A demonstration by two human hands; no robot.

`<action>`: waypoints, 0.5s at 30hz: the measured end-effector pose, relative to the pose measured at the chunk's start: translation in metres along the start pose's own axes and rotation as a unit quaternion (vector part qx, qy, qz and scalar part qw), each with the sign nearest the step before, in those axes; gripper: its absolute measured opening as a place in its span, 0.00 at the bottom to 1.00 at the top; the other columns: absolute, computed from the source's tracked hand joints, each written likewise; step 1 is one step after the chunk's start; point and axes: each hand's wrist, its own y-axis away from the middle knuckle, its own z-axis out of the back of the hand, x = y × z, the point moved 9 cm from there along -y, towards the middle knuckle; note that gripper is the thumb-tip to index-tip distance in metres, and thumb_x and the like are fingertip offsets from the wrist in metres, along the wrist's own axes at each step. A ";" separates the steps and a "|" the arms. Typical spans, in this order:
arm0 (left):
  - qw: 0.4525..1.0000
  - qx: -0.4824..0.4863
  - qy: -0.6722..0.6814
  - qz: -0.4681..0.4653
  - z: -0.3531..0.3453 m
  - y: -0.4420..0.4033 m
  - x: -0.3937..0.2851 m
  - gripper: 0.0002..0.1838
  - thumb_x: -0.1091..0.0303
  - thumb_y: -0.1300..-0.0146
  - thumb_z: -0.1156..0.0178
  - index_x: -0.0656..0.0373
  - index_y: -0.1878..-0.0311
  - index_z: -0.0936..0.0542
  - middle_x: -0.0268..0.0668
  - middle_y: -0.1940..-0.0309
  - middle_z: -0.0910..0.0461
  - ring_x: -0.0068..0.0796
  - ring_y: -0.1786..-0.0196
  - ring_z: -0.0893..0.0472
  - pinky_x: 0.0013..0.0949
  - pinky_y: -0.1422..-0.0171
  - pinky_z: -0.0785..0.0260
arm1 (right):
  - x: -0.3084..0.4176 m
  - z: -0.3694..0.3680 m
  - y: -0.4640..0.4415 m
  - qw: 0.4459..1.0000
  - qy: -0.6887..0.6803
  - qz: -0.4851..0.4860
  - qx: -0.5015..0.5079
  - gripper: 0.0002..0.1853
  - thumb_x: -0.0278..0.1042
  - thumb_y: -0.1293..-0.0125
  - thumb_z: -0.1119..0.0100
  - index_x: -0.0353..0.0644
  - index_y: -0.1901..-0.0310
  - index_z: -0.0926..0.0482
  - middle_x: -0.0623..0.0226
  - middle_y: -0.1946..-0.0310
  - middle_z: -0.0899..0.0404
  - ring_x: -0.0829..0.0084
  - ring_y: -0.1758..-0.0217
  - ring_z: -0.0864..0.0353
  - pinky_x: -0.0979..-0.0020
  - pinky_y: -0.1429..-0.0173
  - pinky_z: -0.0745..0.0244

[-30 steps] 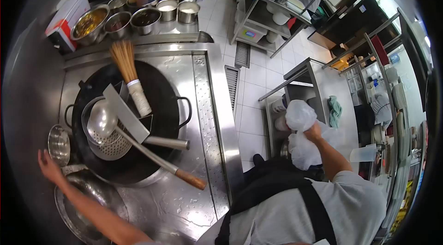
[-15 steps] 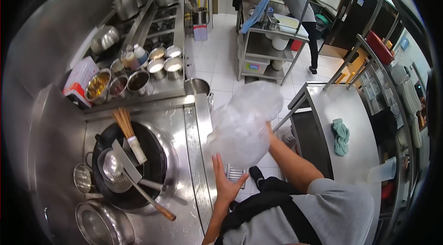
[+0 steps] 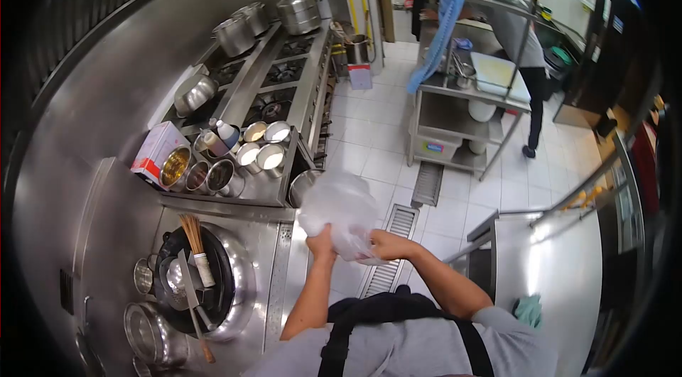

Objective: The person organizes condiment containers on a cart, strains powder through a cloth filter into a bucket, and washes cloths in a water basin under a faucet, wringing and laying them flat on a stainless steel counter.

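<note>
A cloudy, see-through plastic bag [image 3: 339, 210] is held up in front of my body, above the floor between the cooking station and the steel table. My left hand [image 3: 322, 242] is closed on its lower left side. On the lower right, my right hand [image 3: 388, 244] grips the bag's gathered edge, its fingers curled round the plastic. The bag's contents, if any, cannot be made out. To my left a black wok [image 3: 226, 274] holds a bamboo brush [image 3: 195, 242], a ladle [image 3: 175, 274] and a wood-handled spatula [image 3: 189, 285].
Beyond the wok stand several metal pots of seasonings [image 3: 249, 155] and a stove [image 3: 273, 104]. A steel table [image 3: 526, 256] with a green cloth [image 3: 528, 311] is at my right. Floor drain grates [image 3: 391, 253] run ahead. A person [image 3: 522, 43] stands behind a shelf rack [image 3: 455, 104].
My left hand, spread below the bag before, is now closed on it. The bag is bunched smaller, and my right hand shows at its lower edge. The view has shifted.
</note>
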 end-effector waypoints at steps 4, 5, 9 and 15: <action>0.998 0.058 -0.013 -0.021 -0.063 -0.068 -0.020 0.22 0.76 0.37 0.38 0.66 0.39 0.23 0.46 0.47 0.18 0.44 0.49 0.15 0.44 0.47 0.18 | 0.047 0.114 -0.007 0.950 0.192 0.063 -0.238 0.52 0.44 0.55 0.19 0.38 0.27 0.34 0.34 0.22 0.52 0.39 0.20 0.47 0.56 0.21 0.42; 0.988 0.127 -0.075 -0.050 -0.098 -0.074 -0.018 0.21 0.76 0.36 0.39 0.66 0.38 0.23 0.44 0.47 0.18 0.43 0.48 0.15 0.44 0.46 0.19 | 0.029 0.125 -0.025 0.946 0.226 0.079 -0.219 0.56 0.45 0.58 0.18 0.39 0.26 0.36 0.34 0.22 0.59 0.38 0.19 0.52 0.55 0.20 0.45; 0.921 0.366 -0.131 -0.014 -0.237 -0.096 0.033 0.22 0.75 0.35 0.39 0.65 0.37 0.24 0.43 0.46 0.18 0.41 0.46 0.16 0.43 0.43 0.21 | -0.020 0.174 -0.106 0.933 0.308 0.073 -0.170 0.58 0.46 0.61 0.16 0.45 0.25 0.37 0.34 0.22 0.57 0.34 0.21 0.49 0.52 0.20 0.44; 0.855 0.472 0.032 0.215 -0.393 -0.194 0.059 0.24 0.73 0.33 0.39 0.64 0.34 0.26 0.41 0.46 0.18 0.39 0.43 0.18 0.42 0.39 0.24 | -0.041 0.297 -0.210 0.930 0.313 -0.015 -0.192 0.46 0.41 0.59 0.19 0.45 0.34 0.28 0.42 0.30 0.36 0.40 0.30 0.32 0.55 0.26 0.33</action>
